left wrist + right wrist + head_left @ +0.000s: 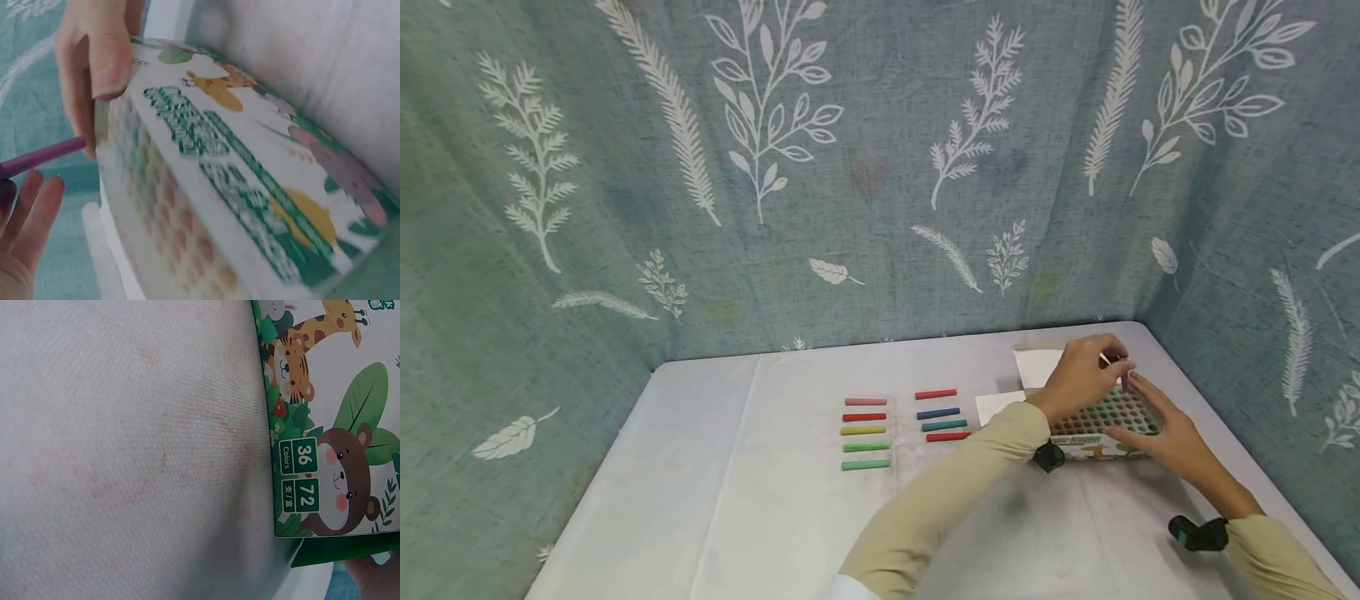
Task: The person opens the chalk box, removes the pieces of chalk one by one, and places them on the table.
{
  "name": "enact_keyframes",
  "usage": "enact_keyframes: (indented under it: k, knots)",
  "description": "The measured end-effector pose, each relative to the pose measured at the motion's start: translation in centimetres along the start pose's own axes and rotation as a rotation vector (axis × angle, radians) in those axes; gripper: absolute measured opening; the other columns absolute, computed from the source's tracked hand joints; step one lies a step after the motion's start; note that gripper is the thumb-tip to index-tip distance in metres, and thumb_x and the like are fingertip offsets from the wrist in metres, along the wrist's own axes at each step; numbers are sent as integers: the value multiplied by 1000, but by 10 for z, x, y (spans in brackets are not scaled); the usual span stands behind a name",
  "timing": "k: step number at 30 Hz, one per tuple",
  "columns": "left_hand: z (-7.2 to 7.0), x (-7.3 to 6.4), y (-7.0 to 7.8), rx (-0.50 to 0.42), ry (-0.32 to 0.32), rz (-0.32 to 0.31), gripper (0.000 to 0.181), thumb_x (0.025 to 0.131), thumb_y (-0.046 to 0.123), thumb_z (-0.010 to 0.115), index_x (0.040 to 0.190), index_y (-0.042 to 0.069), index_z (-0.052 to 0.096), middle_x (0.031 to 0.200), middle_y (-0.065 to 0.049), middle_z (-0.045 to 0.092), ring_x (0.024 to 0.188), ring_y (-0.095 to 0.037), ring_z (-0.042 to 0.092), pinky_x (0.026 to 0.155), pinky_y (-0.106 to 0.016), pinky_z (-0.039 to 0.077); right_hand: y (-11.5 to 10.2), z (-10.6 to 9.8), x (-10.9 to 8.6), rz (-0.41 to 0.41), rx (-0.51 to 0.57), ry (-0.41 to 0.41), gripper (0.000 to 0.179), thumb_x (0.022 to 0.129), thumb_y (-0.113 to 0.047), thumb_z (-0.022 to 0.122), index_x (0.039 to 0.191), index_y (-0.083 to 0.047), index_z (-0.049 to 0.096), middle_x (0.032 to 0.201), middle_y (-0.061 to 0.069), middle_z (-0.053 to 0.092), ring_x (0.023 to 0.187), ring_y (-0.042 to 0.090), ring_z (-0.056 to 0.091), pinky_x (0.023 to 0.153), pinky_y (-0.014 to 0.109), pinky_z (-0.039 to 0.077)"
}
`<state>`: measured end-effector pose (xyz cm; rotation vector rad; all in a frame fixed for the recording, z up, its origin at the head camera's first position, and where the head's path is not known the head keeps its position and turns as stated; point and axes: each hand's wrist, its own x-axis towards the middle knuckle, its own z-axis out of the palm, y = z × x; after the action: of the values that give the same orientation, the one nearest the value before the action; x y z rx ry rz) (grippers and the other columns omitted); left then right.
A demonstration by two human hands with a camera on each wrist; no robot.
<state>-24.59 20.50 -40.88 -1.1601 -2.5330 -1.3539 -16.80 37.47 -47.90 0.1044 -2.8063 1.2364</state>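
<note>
My left hand [1081, 377] pinches a purple chalk stick [1125, 381] upright over the far right part of a chalk box [1086, 448]. In the left wrist view the purple stick slants out from the fingers at the left, its tip near the box's end. With thumb on the near edge and fingers around the right end, my right hand [1176, 437] grips the box. The box has a holed insert [1093, 414] with rows of round openings. Cartoon animals and "36 Colors" cover its printed side [340, 481] in the right wrist view.
Left of the box lie two columns of chalk sticks, one with a green stick [866, 447], the other with a blue stick [938, 413]. White box flaps [998, 405] lie behind my left forearm. A leaf-patterned curtain [880, 208] borders the white tablecloth [775, 517].
</note>
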Motion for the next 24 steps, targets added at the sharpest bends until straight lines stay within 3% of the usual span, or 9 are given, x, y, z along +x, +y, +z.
enact_keyframes:
  k: [6, 14, 20, 24]
  knots:
    - [-18, -15, -5, -134, 29, -35, 11, 95, 20, 59, 102, 12, 63, 92, 5, 63, 71, 4, 58, 61, -10, 47, 3, 2, 0, -33, -1, 32, 94, 83, -37, 73, 152, -10, 15, 156, 17, 12, 136, 52, 12, 87, 75, 20]
    - [-44, -33, -11, -274, 63, -54, 12, 94, 17, 61, 102, 9, 63, 90, 1, 63, 67, 2, 59, 60, -16, 52, 6, -1, 2, -95, -45, 46, 63, 82, -37, 74, 128, -4, 46, 155, 15, 17, 135, 49, 17, 87, 73, 22]
    - [-67, -52, -13, -343, 107, -86, 10, 92, 14, 64, 98, 7, 64, 90, 1, 63, 71, -1, 62, 63, -25, 55, 3, -2, 3, -105, -89, 41, 58, 81, -38, 74, 121, -2, 53, 155, 17, 17, 136, 49, 16, 87, 75, 22]
    - [-81, -67, -15, -369, 126, -120, 8, 89, 13, 67, 95, 9, 66, 89, 3, 64, 77, -11, 66, 65, -28, 56, 2, -4, 3, -108, -115, 37, 59, 81, -39, 74, 122, -1, 54, 155, 16, 18, 135, 50, 19, 86, 74, 24]
